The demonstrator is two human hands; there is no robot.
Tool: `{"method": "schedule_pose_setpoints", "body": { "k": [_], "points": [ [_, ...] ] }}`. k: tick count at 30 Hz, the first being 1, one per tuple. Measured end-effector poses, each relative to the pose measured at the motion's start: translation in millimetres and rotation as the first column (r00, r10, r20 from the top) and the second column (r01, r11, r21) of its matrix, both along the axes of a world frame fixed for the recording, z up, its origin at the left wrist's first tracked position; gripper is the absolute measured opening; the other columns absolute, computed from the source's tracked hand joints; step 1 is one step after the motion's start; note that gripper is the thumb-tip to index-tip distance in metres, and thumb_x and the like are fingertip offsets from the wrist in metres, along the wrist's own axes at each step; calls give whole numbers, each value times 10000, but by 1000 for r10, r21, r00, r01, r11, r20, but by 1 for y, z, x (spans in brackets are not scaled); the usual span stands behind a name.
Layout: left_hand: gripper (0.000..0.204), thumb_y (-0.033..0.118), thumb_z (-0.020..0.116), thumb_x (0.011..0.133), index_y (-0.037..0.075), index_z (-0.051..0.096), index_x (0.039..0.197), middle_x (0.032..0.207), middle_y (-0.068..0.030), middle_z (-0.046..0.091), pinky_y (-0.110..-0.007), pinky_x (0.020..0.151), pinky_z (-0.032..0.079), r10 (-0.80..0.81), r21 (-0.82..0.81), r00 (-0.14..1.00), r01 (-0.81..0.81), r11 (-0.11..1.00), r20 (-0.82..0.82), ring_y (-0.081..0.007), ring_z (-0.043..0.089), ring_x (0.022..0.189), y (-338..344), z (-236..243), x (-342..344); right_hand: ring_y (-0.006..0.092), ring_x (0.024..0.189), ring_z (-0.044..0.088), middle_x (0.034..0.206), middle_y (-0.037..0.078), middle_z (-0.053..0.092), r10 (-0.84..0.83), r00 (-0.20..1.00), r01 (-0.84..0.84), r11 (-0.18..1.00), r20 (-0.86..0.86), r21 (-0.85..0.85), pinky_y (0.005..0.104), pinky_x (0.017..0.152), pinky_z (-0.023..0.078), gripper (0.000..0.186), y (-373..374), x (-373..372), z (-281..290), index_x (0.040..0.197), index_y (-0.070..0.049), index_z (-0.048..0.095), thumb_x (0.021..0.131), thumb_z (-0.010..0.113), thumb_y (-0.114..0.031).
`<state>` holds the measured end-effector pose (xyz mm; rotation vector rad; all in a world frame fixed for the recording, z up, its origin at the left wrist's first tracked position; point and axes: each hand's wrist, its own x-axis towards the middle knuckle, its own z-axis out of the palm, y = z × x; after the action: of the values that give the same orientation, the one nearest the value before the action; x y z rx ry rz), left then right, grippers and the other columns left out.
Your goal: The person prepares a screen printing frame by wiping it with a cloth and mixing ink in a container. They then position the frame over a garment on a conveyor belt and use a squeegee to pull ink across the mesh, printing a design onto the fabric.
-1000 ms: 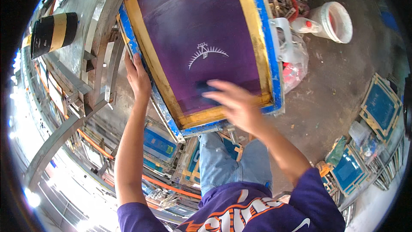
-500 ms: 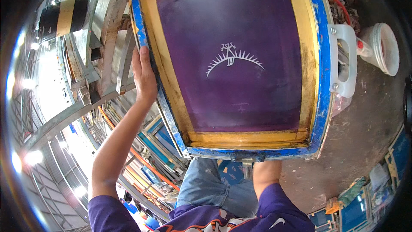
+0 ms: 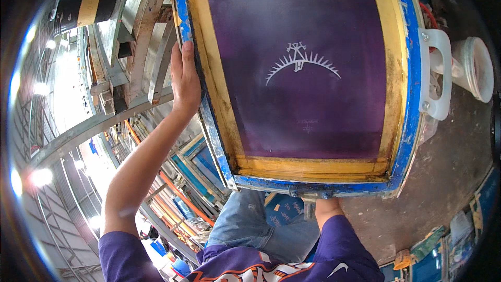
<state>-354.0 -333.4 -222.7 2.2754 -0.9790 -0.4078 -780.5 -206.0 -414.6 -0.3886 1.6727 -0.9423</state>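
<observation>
A large silk-screen frame [image 3: 409, 130], with a blue outer rim and a yellow inner border, stands in front of me and fills the upper middle. Its mesh [image 3: 308, 109] is dark purple and carries a pale spiky arc design [image 3: 301, 62]. My left hand [image 3: 186, 81] grips the frame's left side, fingers pressed along the blue rim. Below the lower edge, my right forearm [image 3: 326, 209] reaches under the frame, which hides that hand and its fingers. A white handle [image 3: 443, 73] is bolted to the right side, and a metal fitting [image 3: 310, 196] sits at the bottom edge.
To the right a white bucket [image 3: 479, 70] is beside the handle, on the brown floor [image 3: 433, 162]. Metal rack beams [image 3: 78, 131] and a black cylinder with a tan band [image 3: 87, 6] are at left. More screen frames [image 3: 201, 162] lean behind my left arm.
The screen frame and my left hand appear farther right in view, along with much of the surroundings. My left hand keeps its hold, and less of my right forearm shows below the frame.
</observation>
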Motion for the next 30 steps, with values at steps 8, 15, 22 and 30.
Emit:
{"method": "schedule_pose_setpoints", "body": {
  "k": [8, 15, 22, 30],
  "points": [
    [515, 482, 380, 1062, 16, 556, 1193, 976, -150, 598, -360, 900, 418, -68, -31, 995, 70, 997, 73, -276, 544, 932, 1, -2, 7, 305, 1361, 471, 1549, 95, 413, 78, 995, -80, 997, -66, -18, 569, 1167, 304, 676, -5, -2, 0, 1537, -118, 346, 948, 506, -408],
    [567, 505, 399, 1048, 56, 503, 1380, 1260, -169, 609, -372, 1032, 384, -38, -64, 987, 48, 997, 154, -299, 555, 1177, 1, -11, 8, 306, 1365, 467, 1560, 89, 401, 139, 981, -150, 987, -138, -66, 567, 1176, 291, 686, -32, -6, -11, 1539, -127, 346, 941, 510, -419],
    [540, 445, 378, 1064, 39, 467, 1408, 1328, -258, 554, -418, 1070, 360, -3, -26, 1000, 2, 1000, -3, -376, 496, 1270, -6, 6, -4, 308, 1369, 464, 1570, 83, 389, 127, 979, -163, 959, -160, -232, 564, 1185, 279, 695, -85, -59, 41, 1542, -137, 346, 934, 513, -431],
    [633, 553, 425, 1010, 101, 410, 1453, 1145, -283, 665, -520, 923, 465, 58, -32, 994, -55, 998, 92, -480, 614, 1088, 6, 1, -4, 308, 1175, 598, 1308, 191, 590, 194, 836, -408, 845, -514, -346, 452, 1012, 494, 490, -182, -52, 275, 1383, -7, 523, 908, 596, -98]
  ]
}}
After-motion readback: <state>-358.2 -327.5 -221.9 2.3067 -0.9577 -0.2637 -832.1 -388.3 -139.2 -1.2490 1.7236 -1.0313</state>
